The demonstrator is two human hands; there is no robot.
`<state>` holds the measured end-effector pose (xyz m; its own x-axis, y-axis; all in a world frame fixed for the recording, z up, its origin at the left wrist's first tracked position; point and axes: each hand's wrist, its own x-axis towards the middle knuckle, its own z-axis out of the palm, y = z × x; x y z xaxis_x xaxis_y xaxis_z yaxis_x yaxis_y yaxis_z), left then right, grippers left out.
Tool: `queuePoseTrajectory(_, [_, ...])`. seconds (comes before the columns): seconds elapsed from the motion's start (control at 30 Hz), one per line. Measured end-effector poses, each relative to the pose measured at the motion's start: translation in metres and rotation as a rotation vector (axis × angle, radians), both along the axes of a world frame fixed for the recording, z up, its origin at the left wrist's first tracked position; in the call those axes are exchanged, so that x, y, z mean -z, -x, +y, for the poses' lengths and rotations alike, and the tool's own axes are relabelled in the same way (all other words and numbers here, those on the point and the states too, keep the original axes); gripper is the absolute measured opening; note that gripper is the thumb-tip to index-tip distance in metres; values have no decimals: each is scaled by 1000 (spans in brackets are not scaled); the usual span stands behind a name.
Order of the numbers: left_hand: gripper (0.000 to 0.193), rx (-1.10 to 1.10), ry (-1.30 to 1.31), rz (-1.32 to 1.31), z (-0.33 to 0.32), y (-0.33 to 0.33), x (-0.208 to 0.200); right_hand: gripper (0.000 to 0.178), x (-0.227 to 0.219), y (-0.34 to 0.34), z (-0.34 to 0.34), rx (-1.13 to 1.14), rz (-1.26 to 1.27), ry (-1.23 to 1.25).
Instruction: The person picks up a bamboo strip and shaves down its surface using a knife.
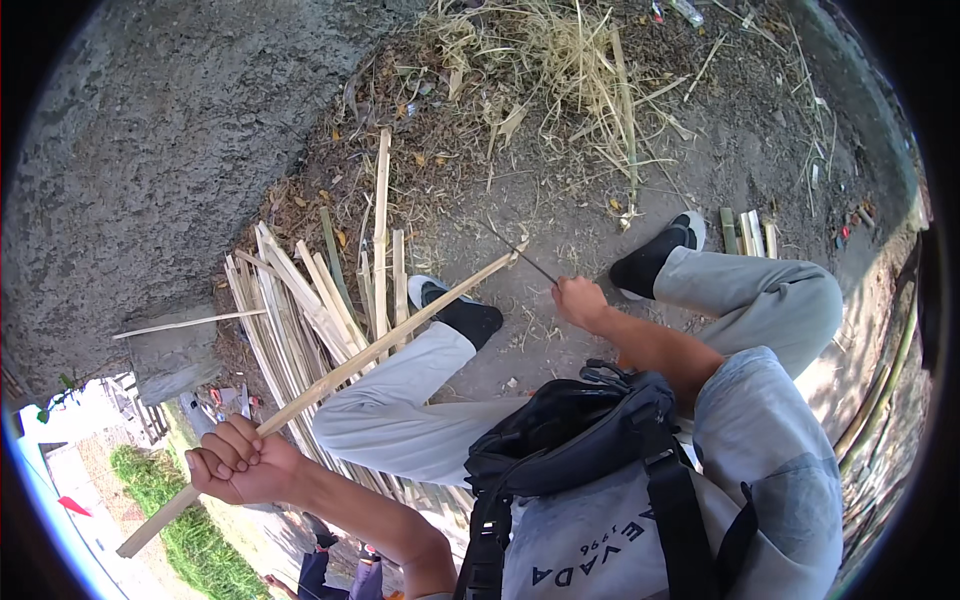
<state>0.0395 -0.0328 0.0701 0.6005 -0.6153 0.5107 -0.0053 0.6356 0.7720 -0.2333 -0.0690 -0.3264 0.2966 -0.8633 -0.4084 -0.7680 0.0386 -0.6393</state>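
Clenching a wooden strip (390,339) in the left hand (238,460); clasping a knife (540,269) in the right hand (580,303), across the strip near its far end.

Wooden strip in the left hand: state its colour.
The wooden strip is pale tan, clearest in head view.

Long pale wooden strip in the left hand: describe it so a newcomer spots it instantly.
Find the rough grey surface at upper left, then the pale, split strips piled beside it. The long pale wooden strip slants across them; unlike them, it is gripped in the bare left hand.
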Motion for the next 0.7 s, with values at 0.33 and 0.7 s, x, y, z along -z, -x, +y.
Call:
queuePoseTrajectory(0.33, [15,784,248,-92,-5,-40,7,36,-16,20,-29,275,25,-55])
queuePoseTrajectory(0.7, [17,343,9,-108,0,-23,1,43,-17,6,-21,206,-98,-92])
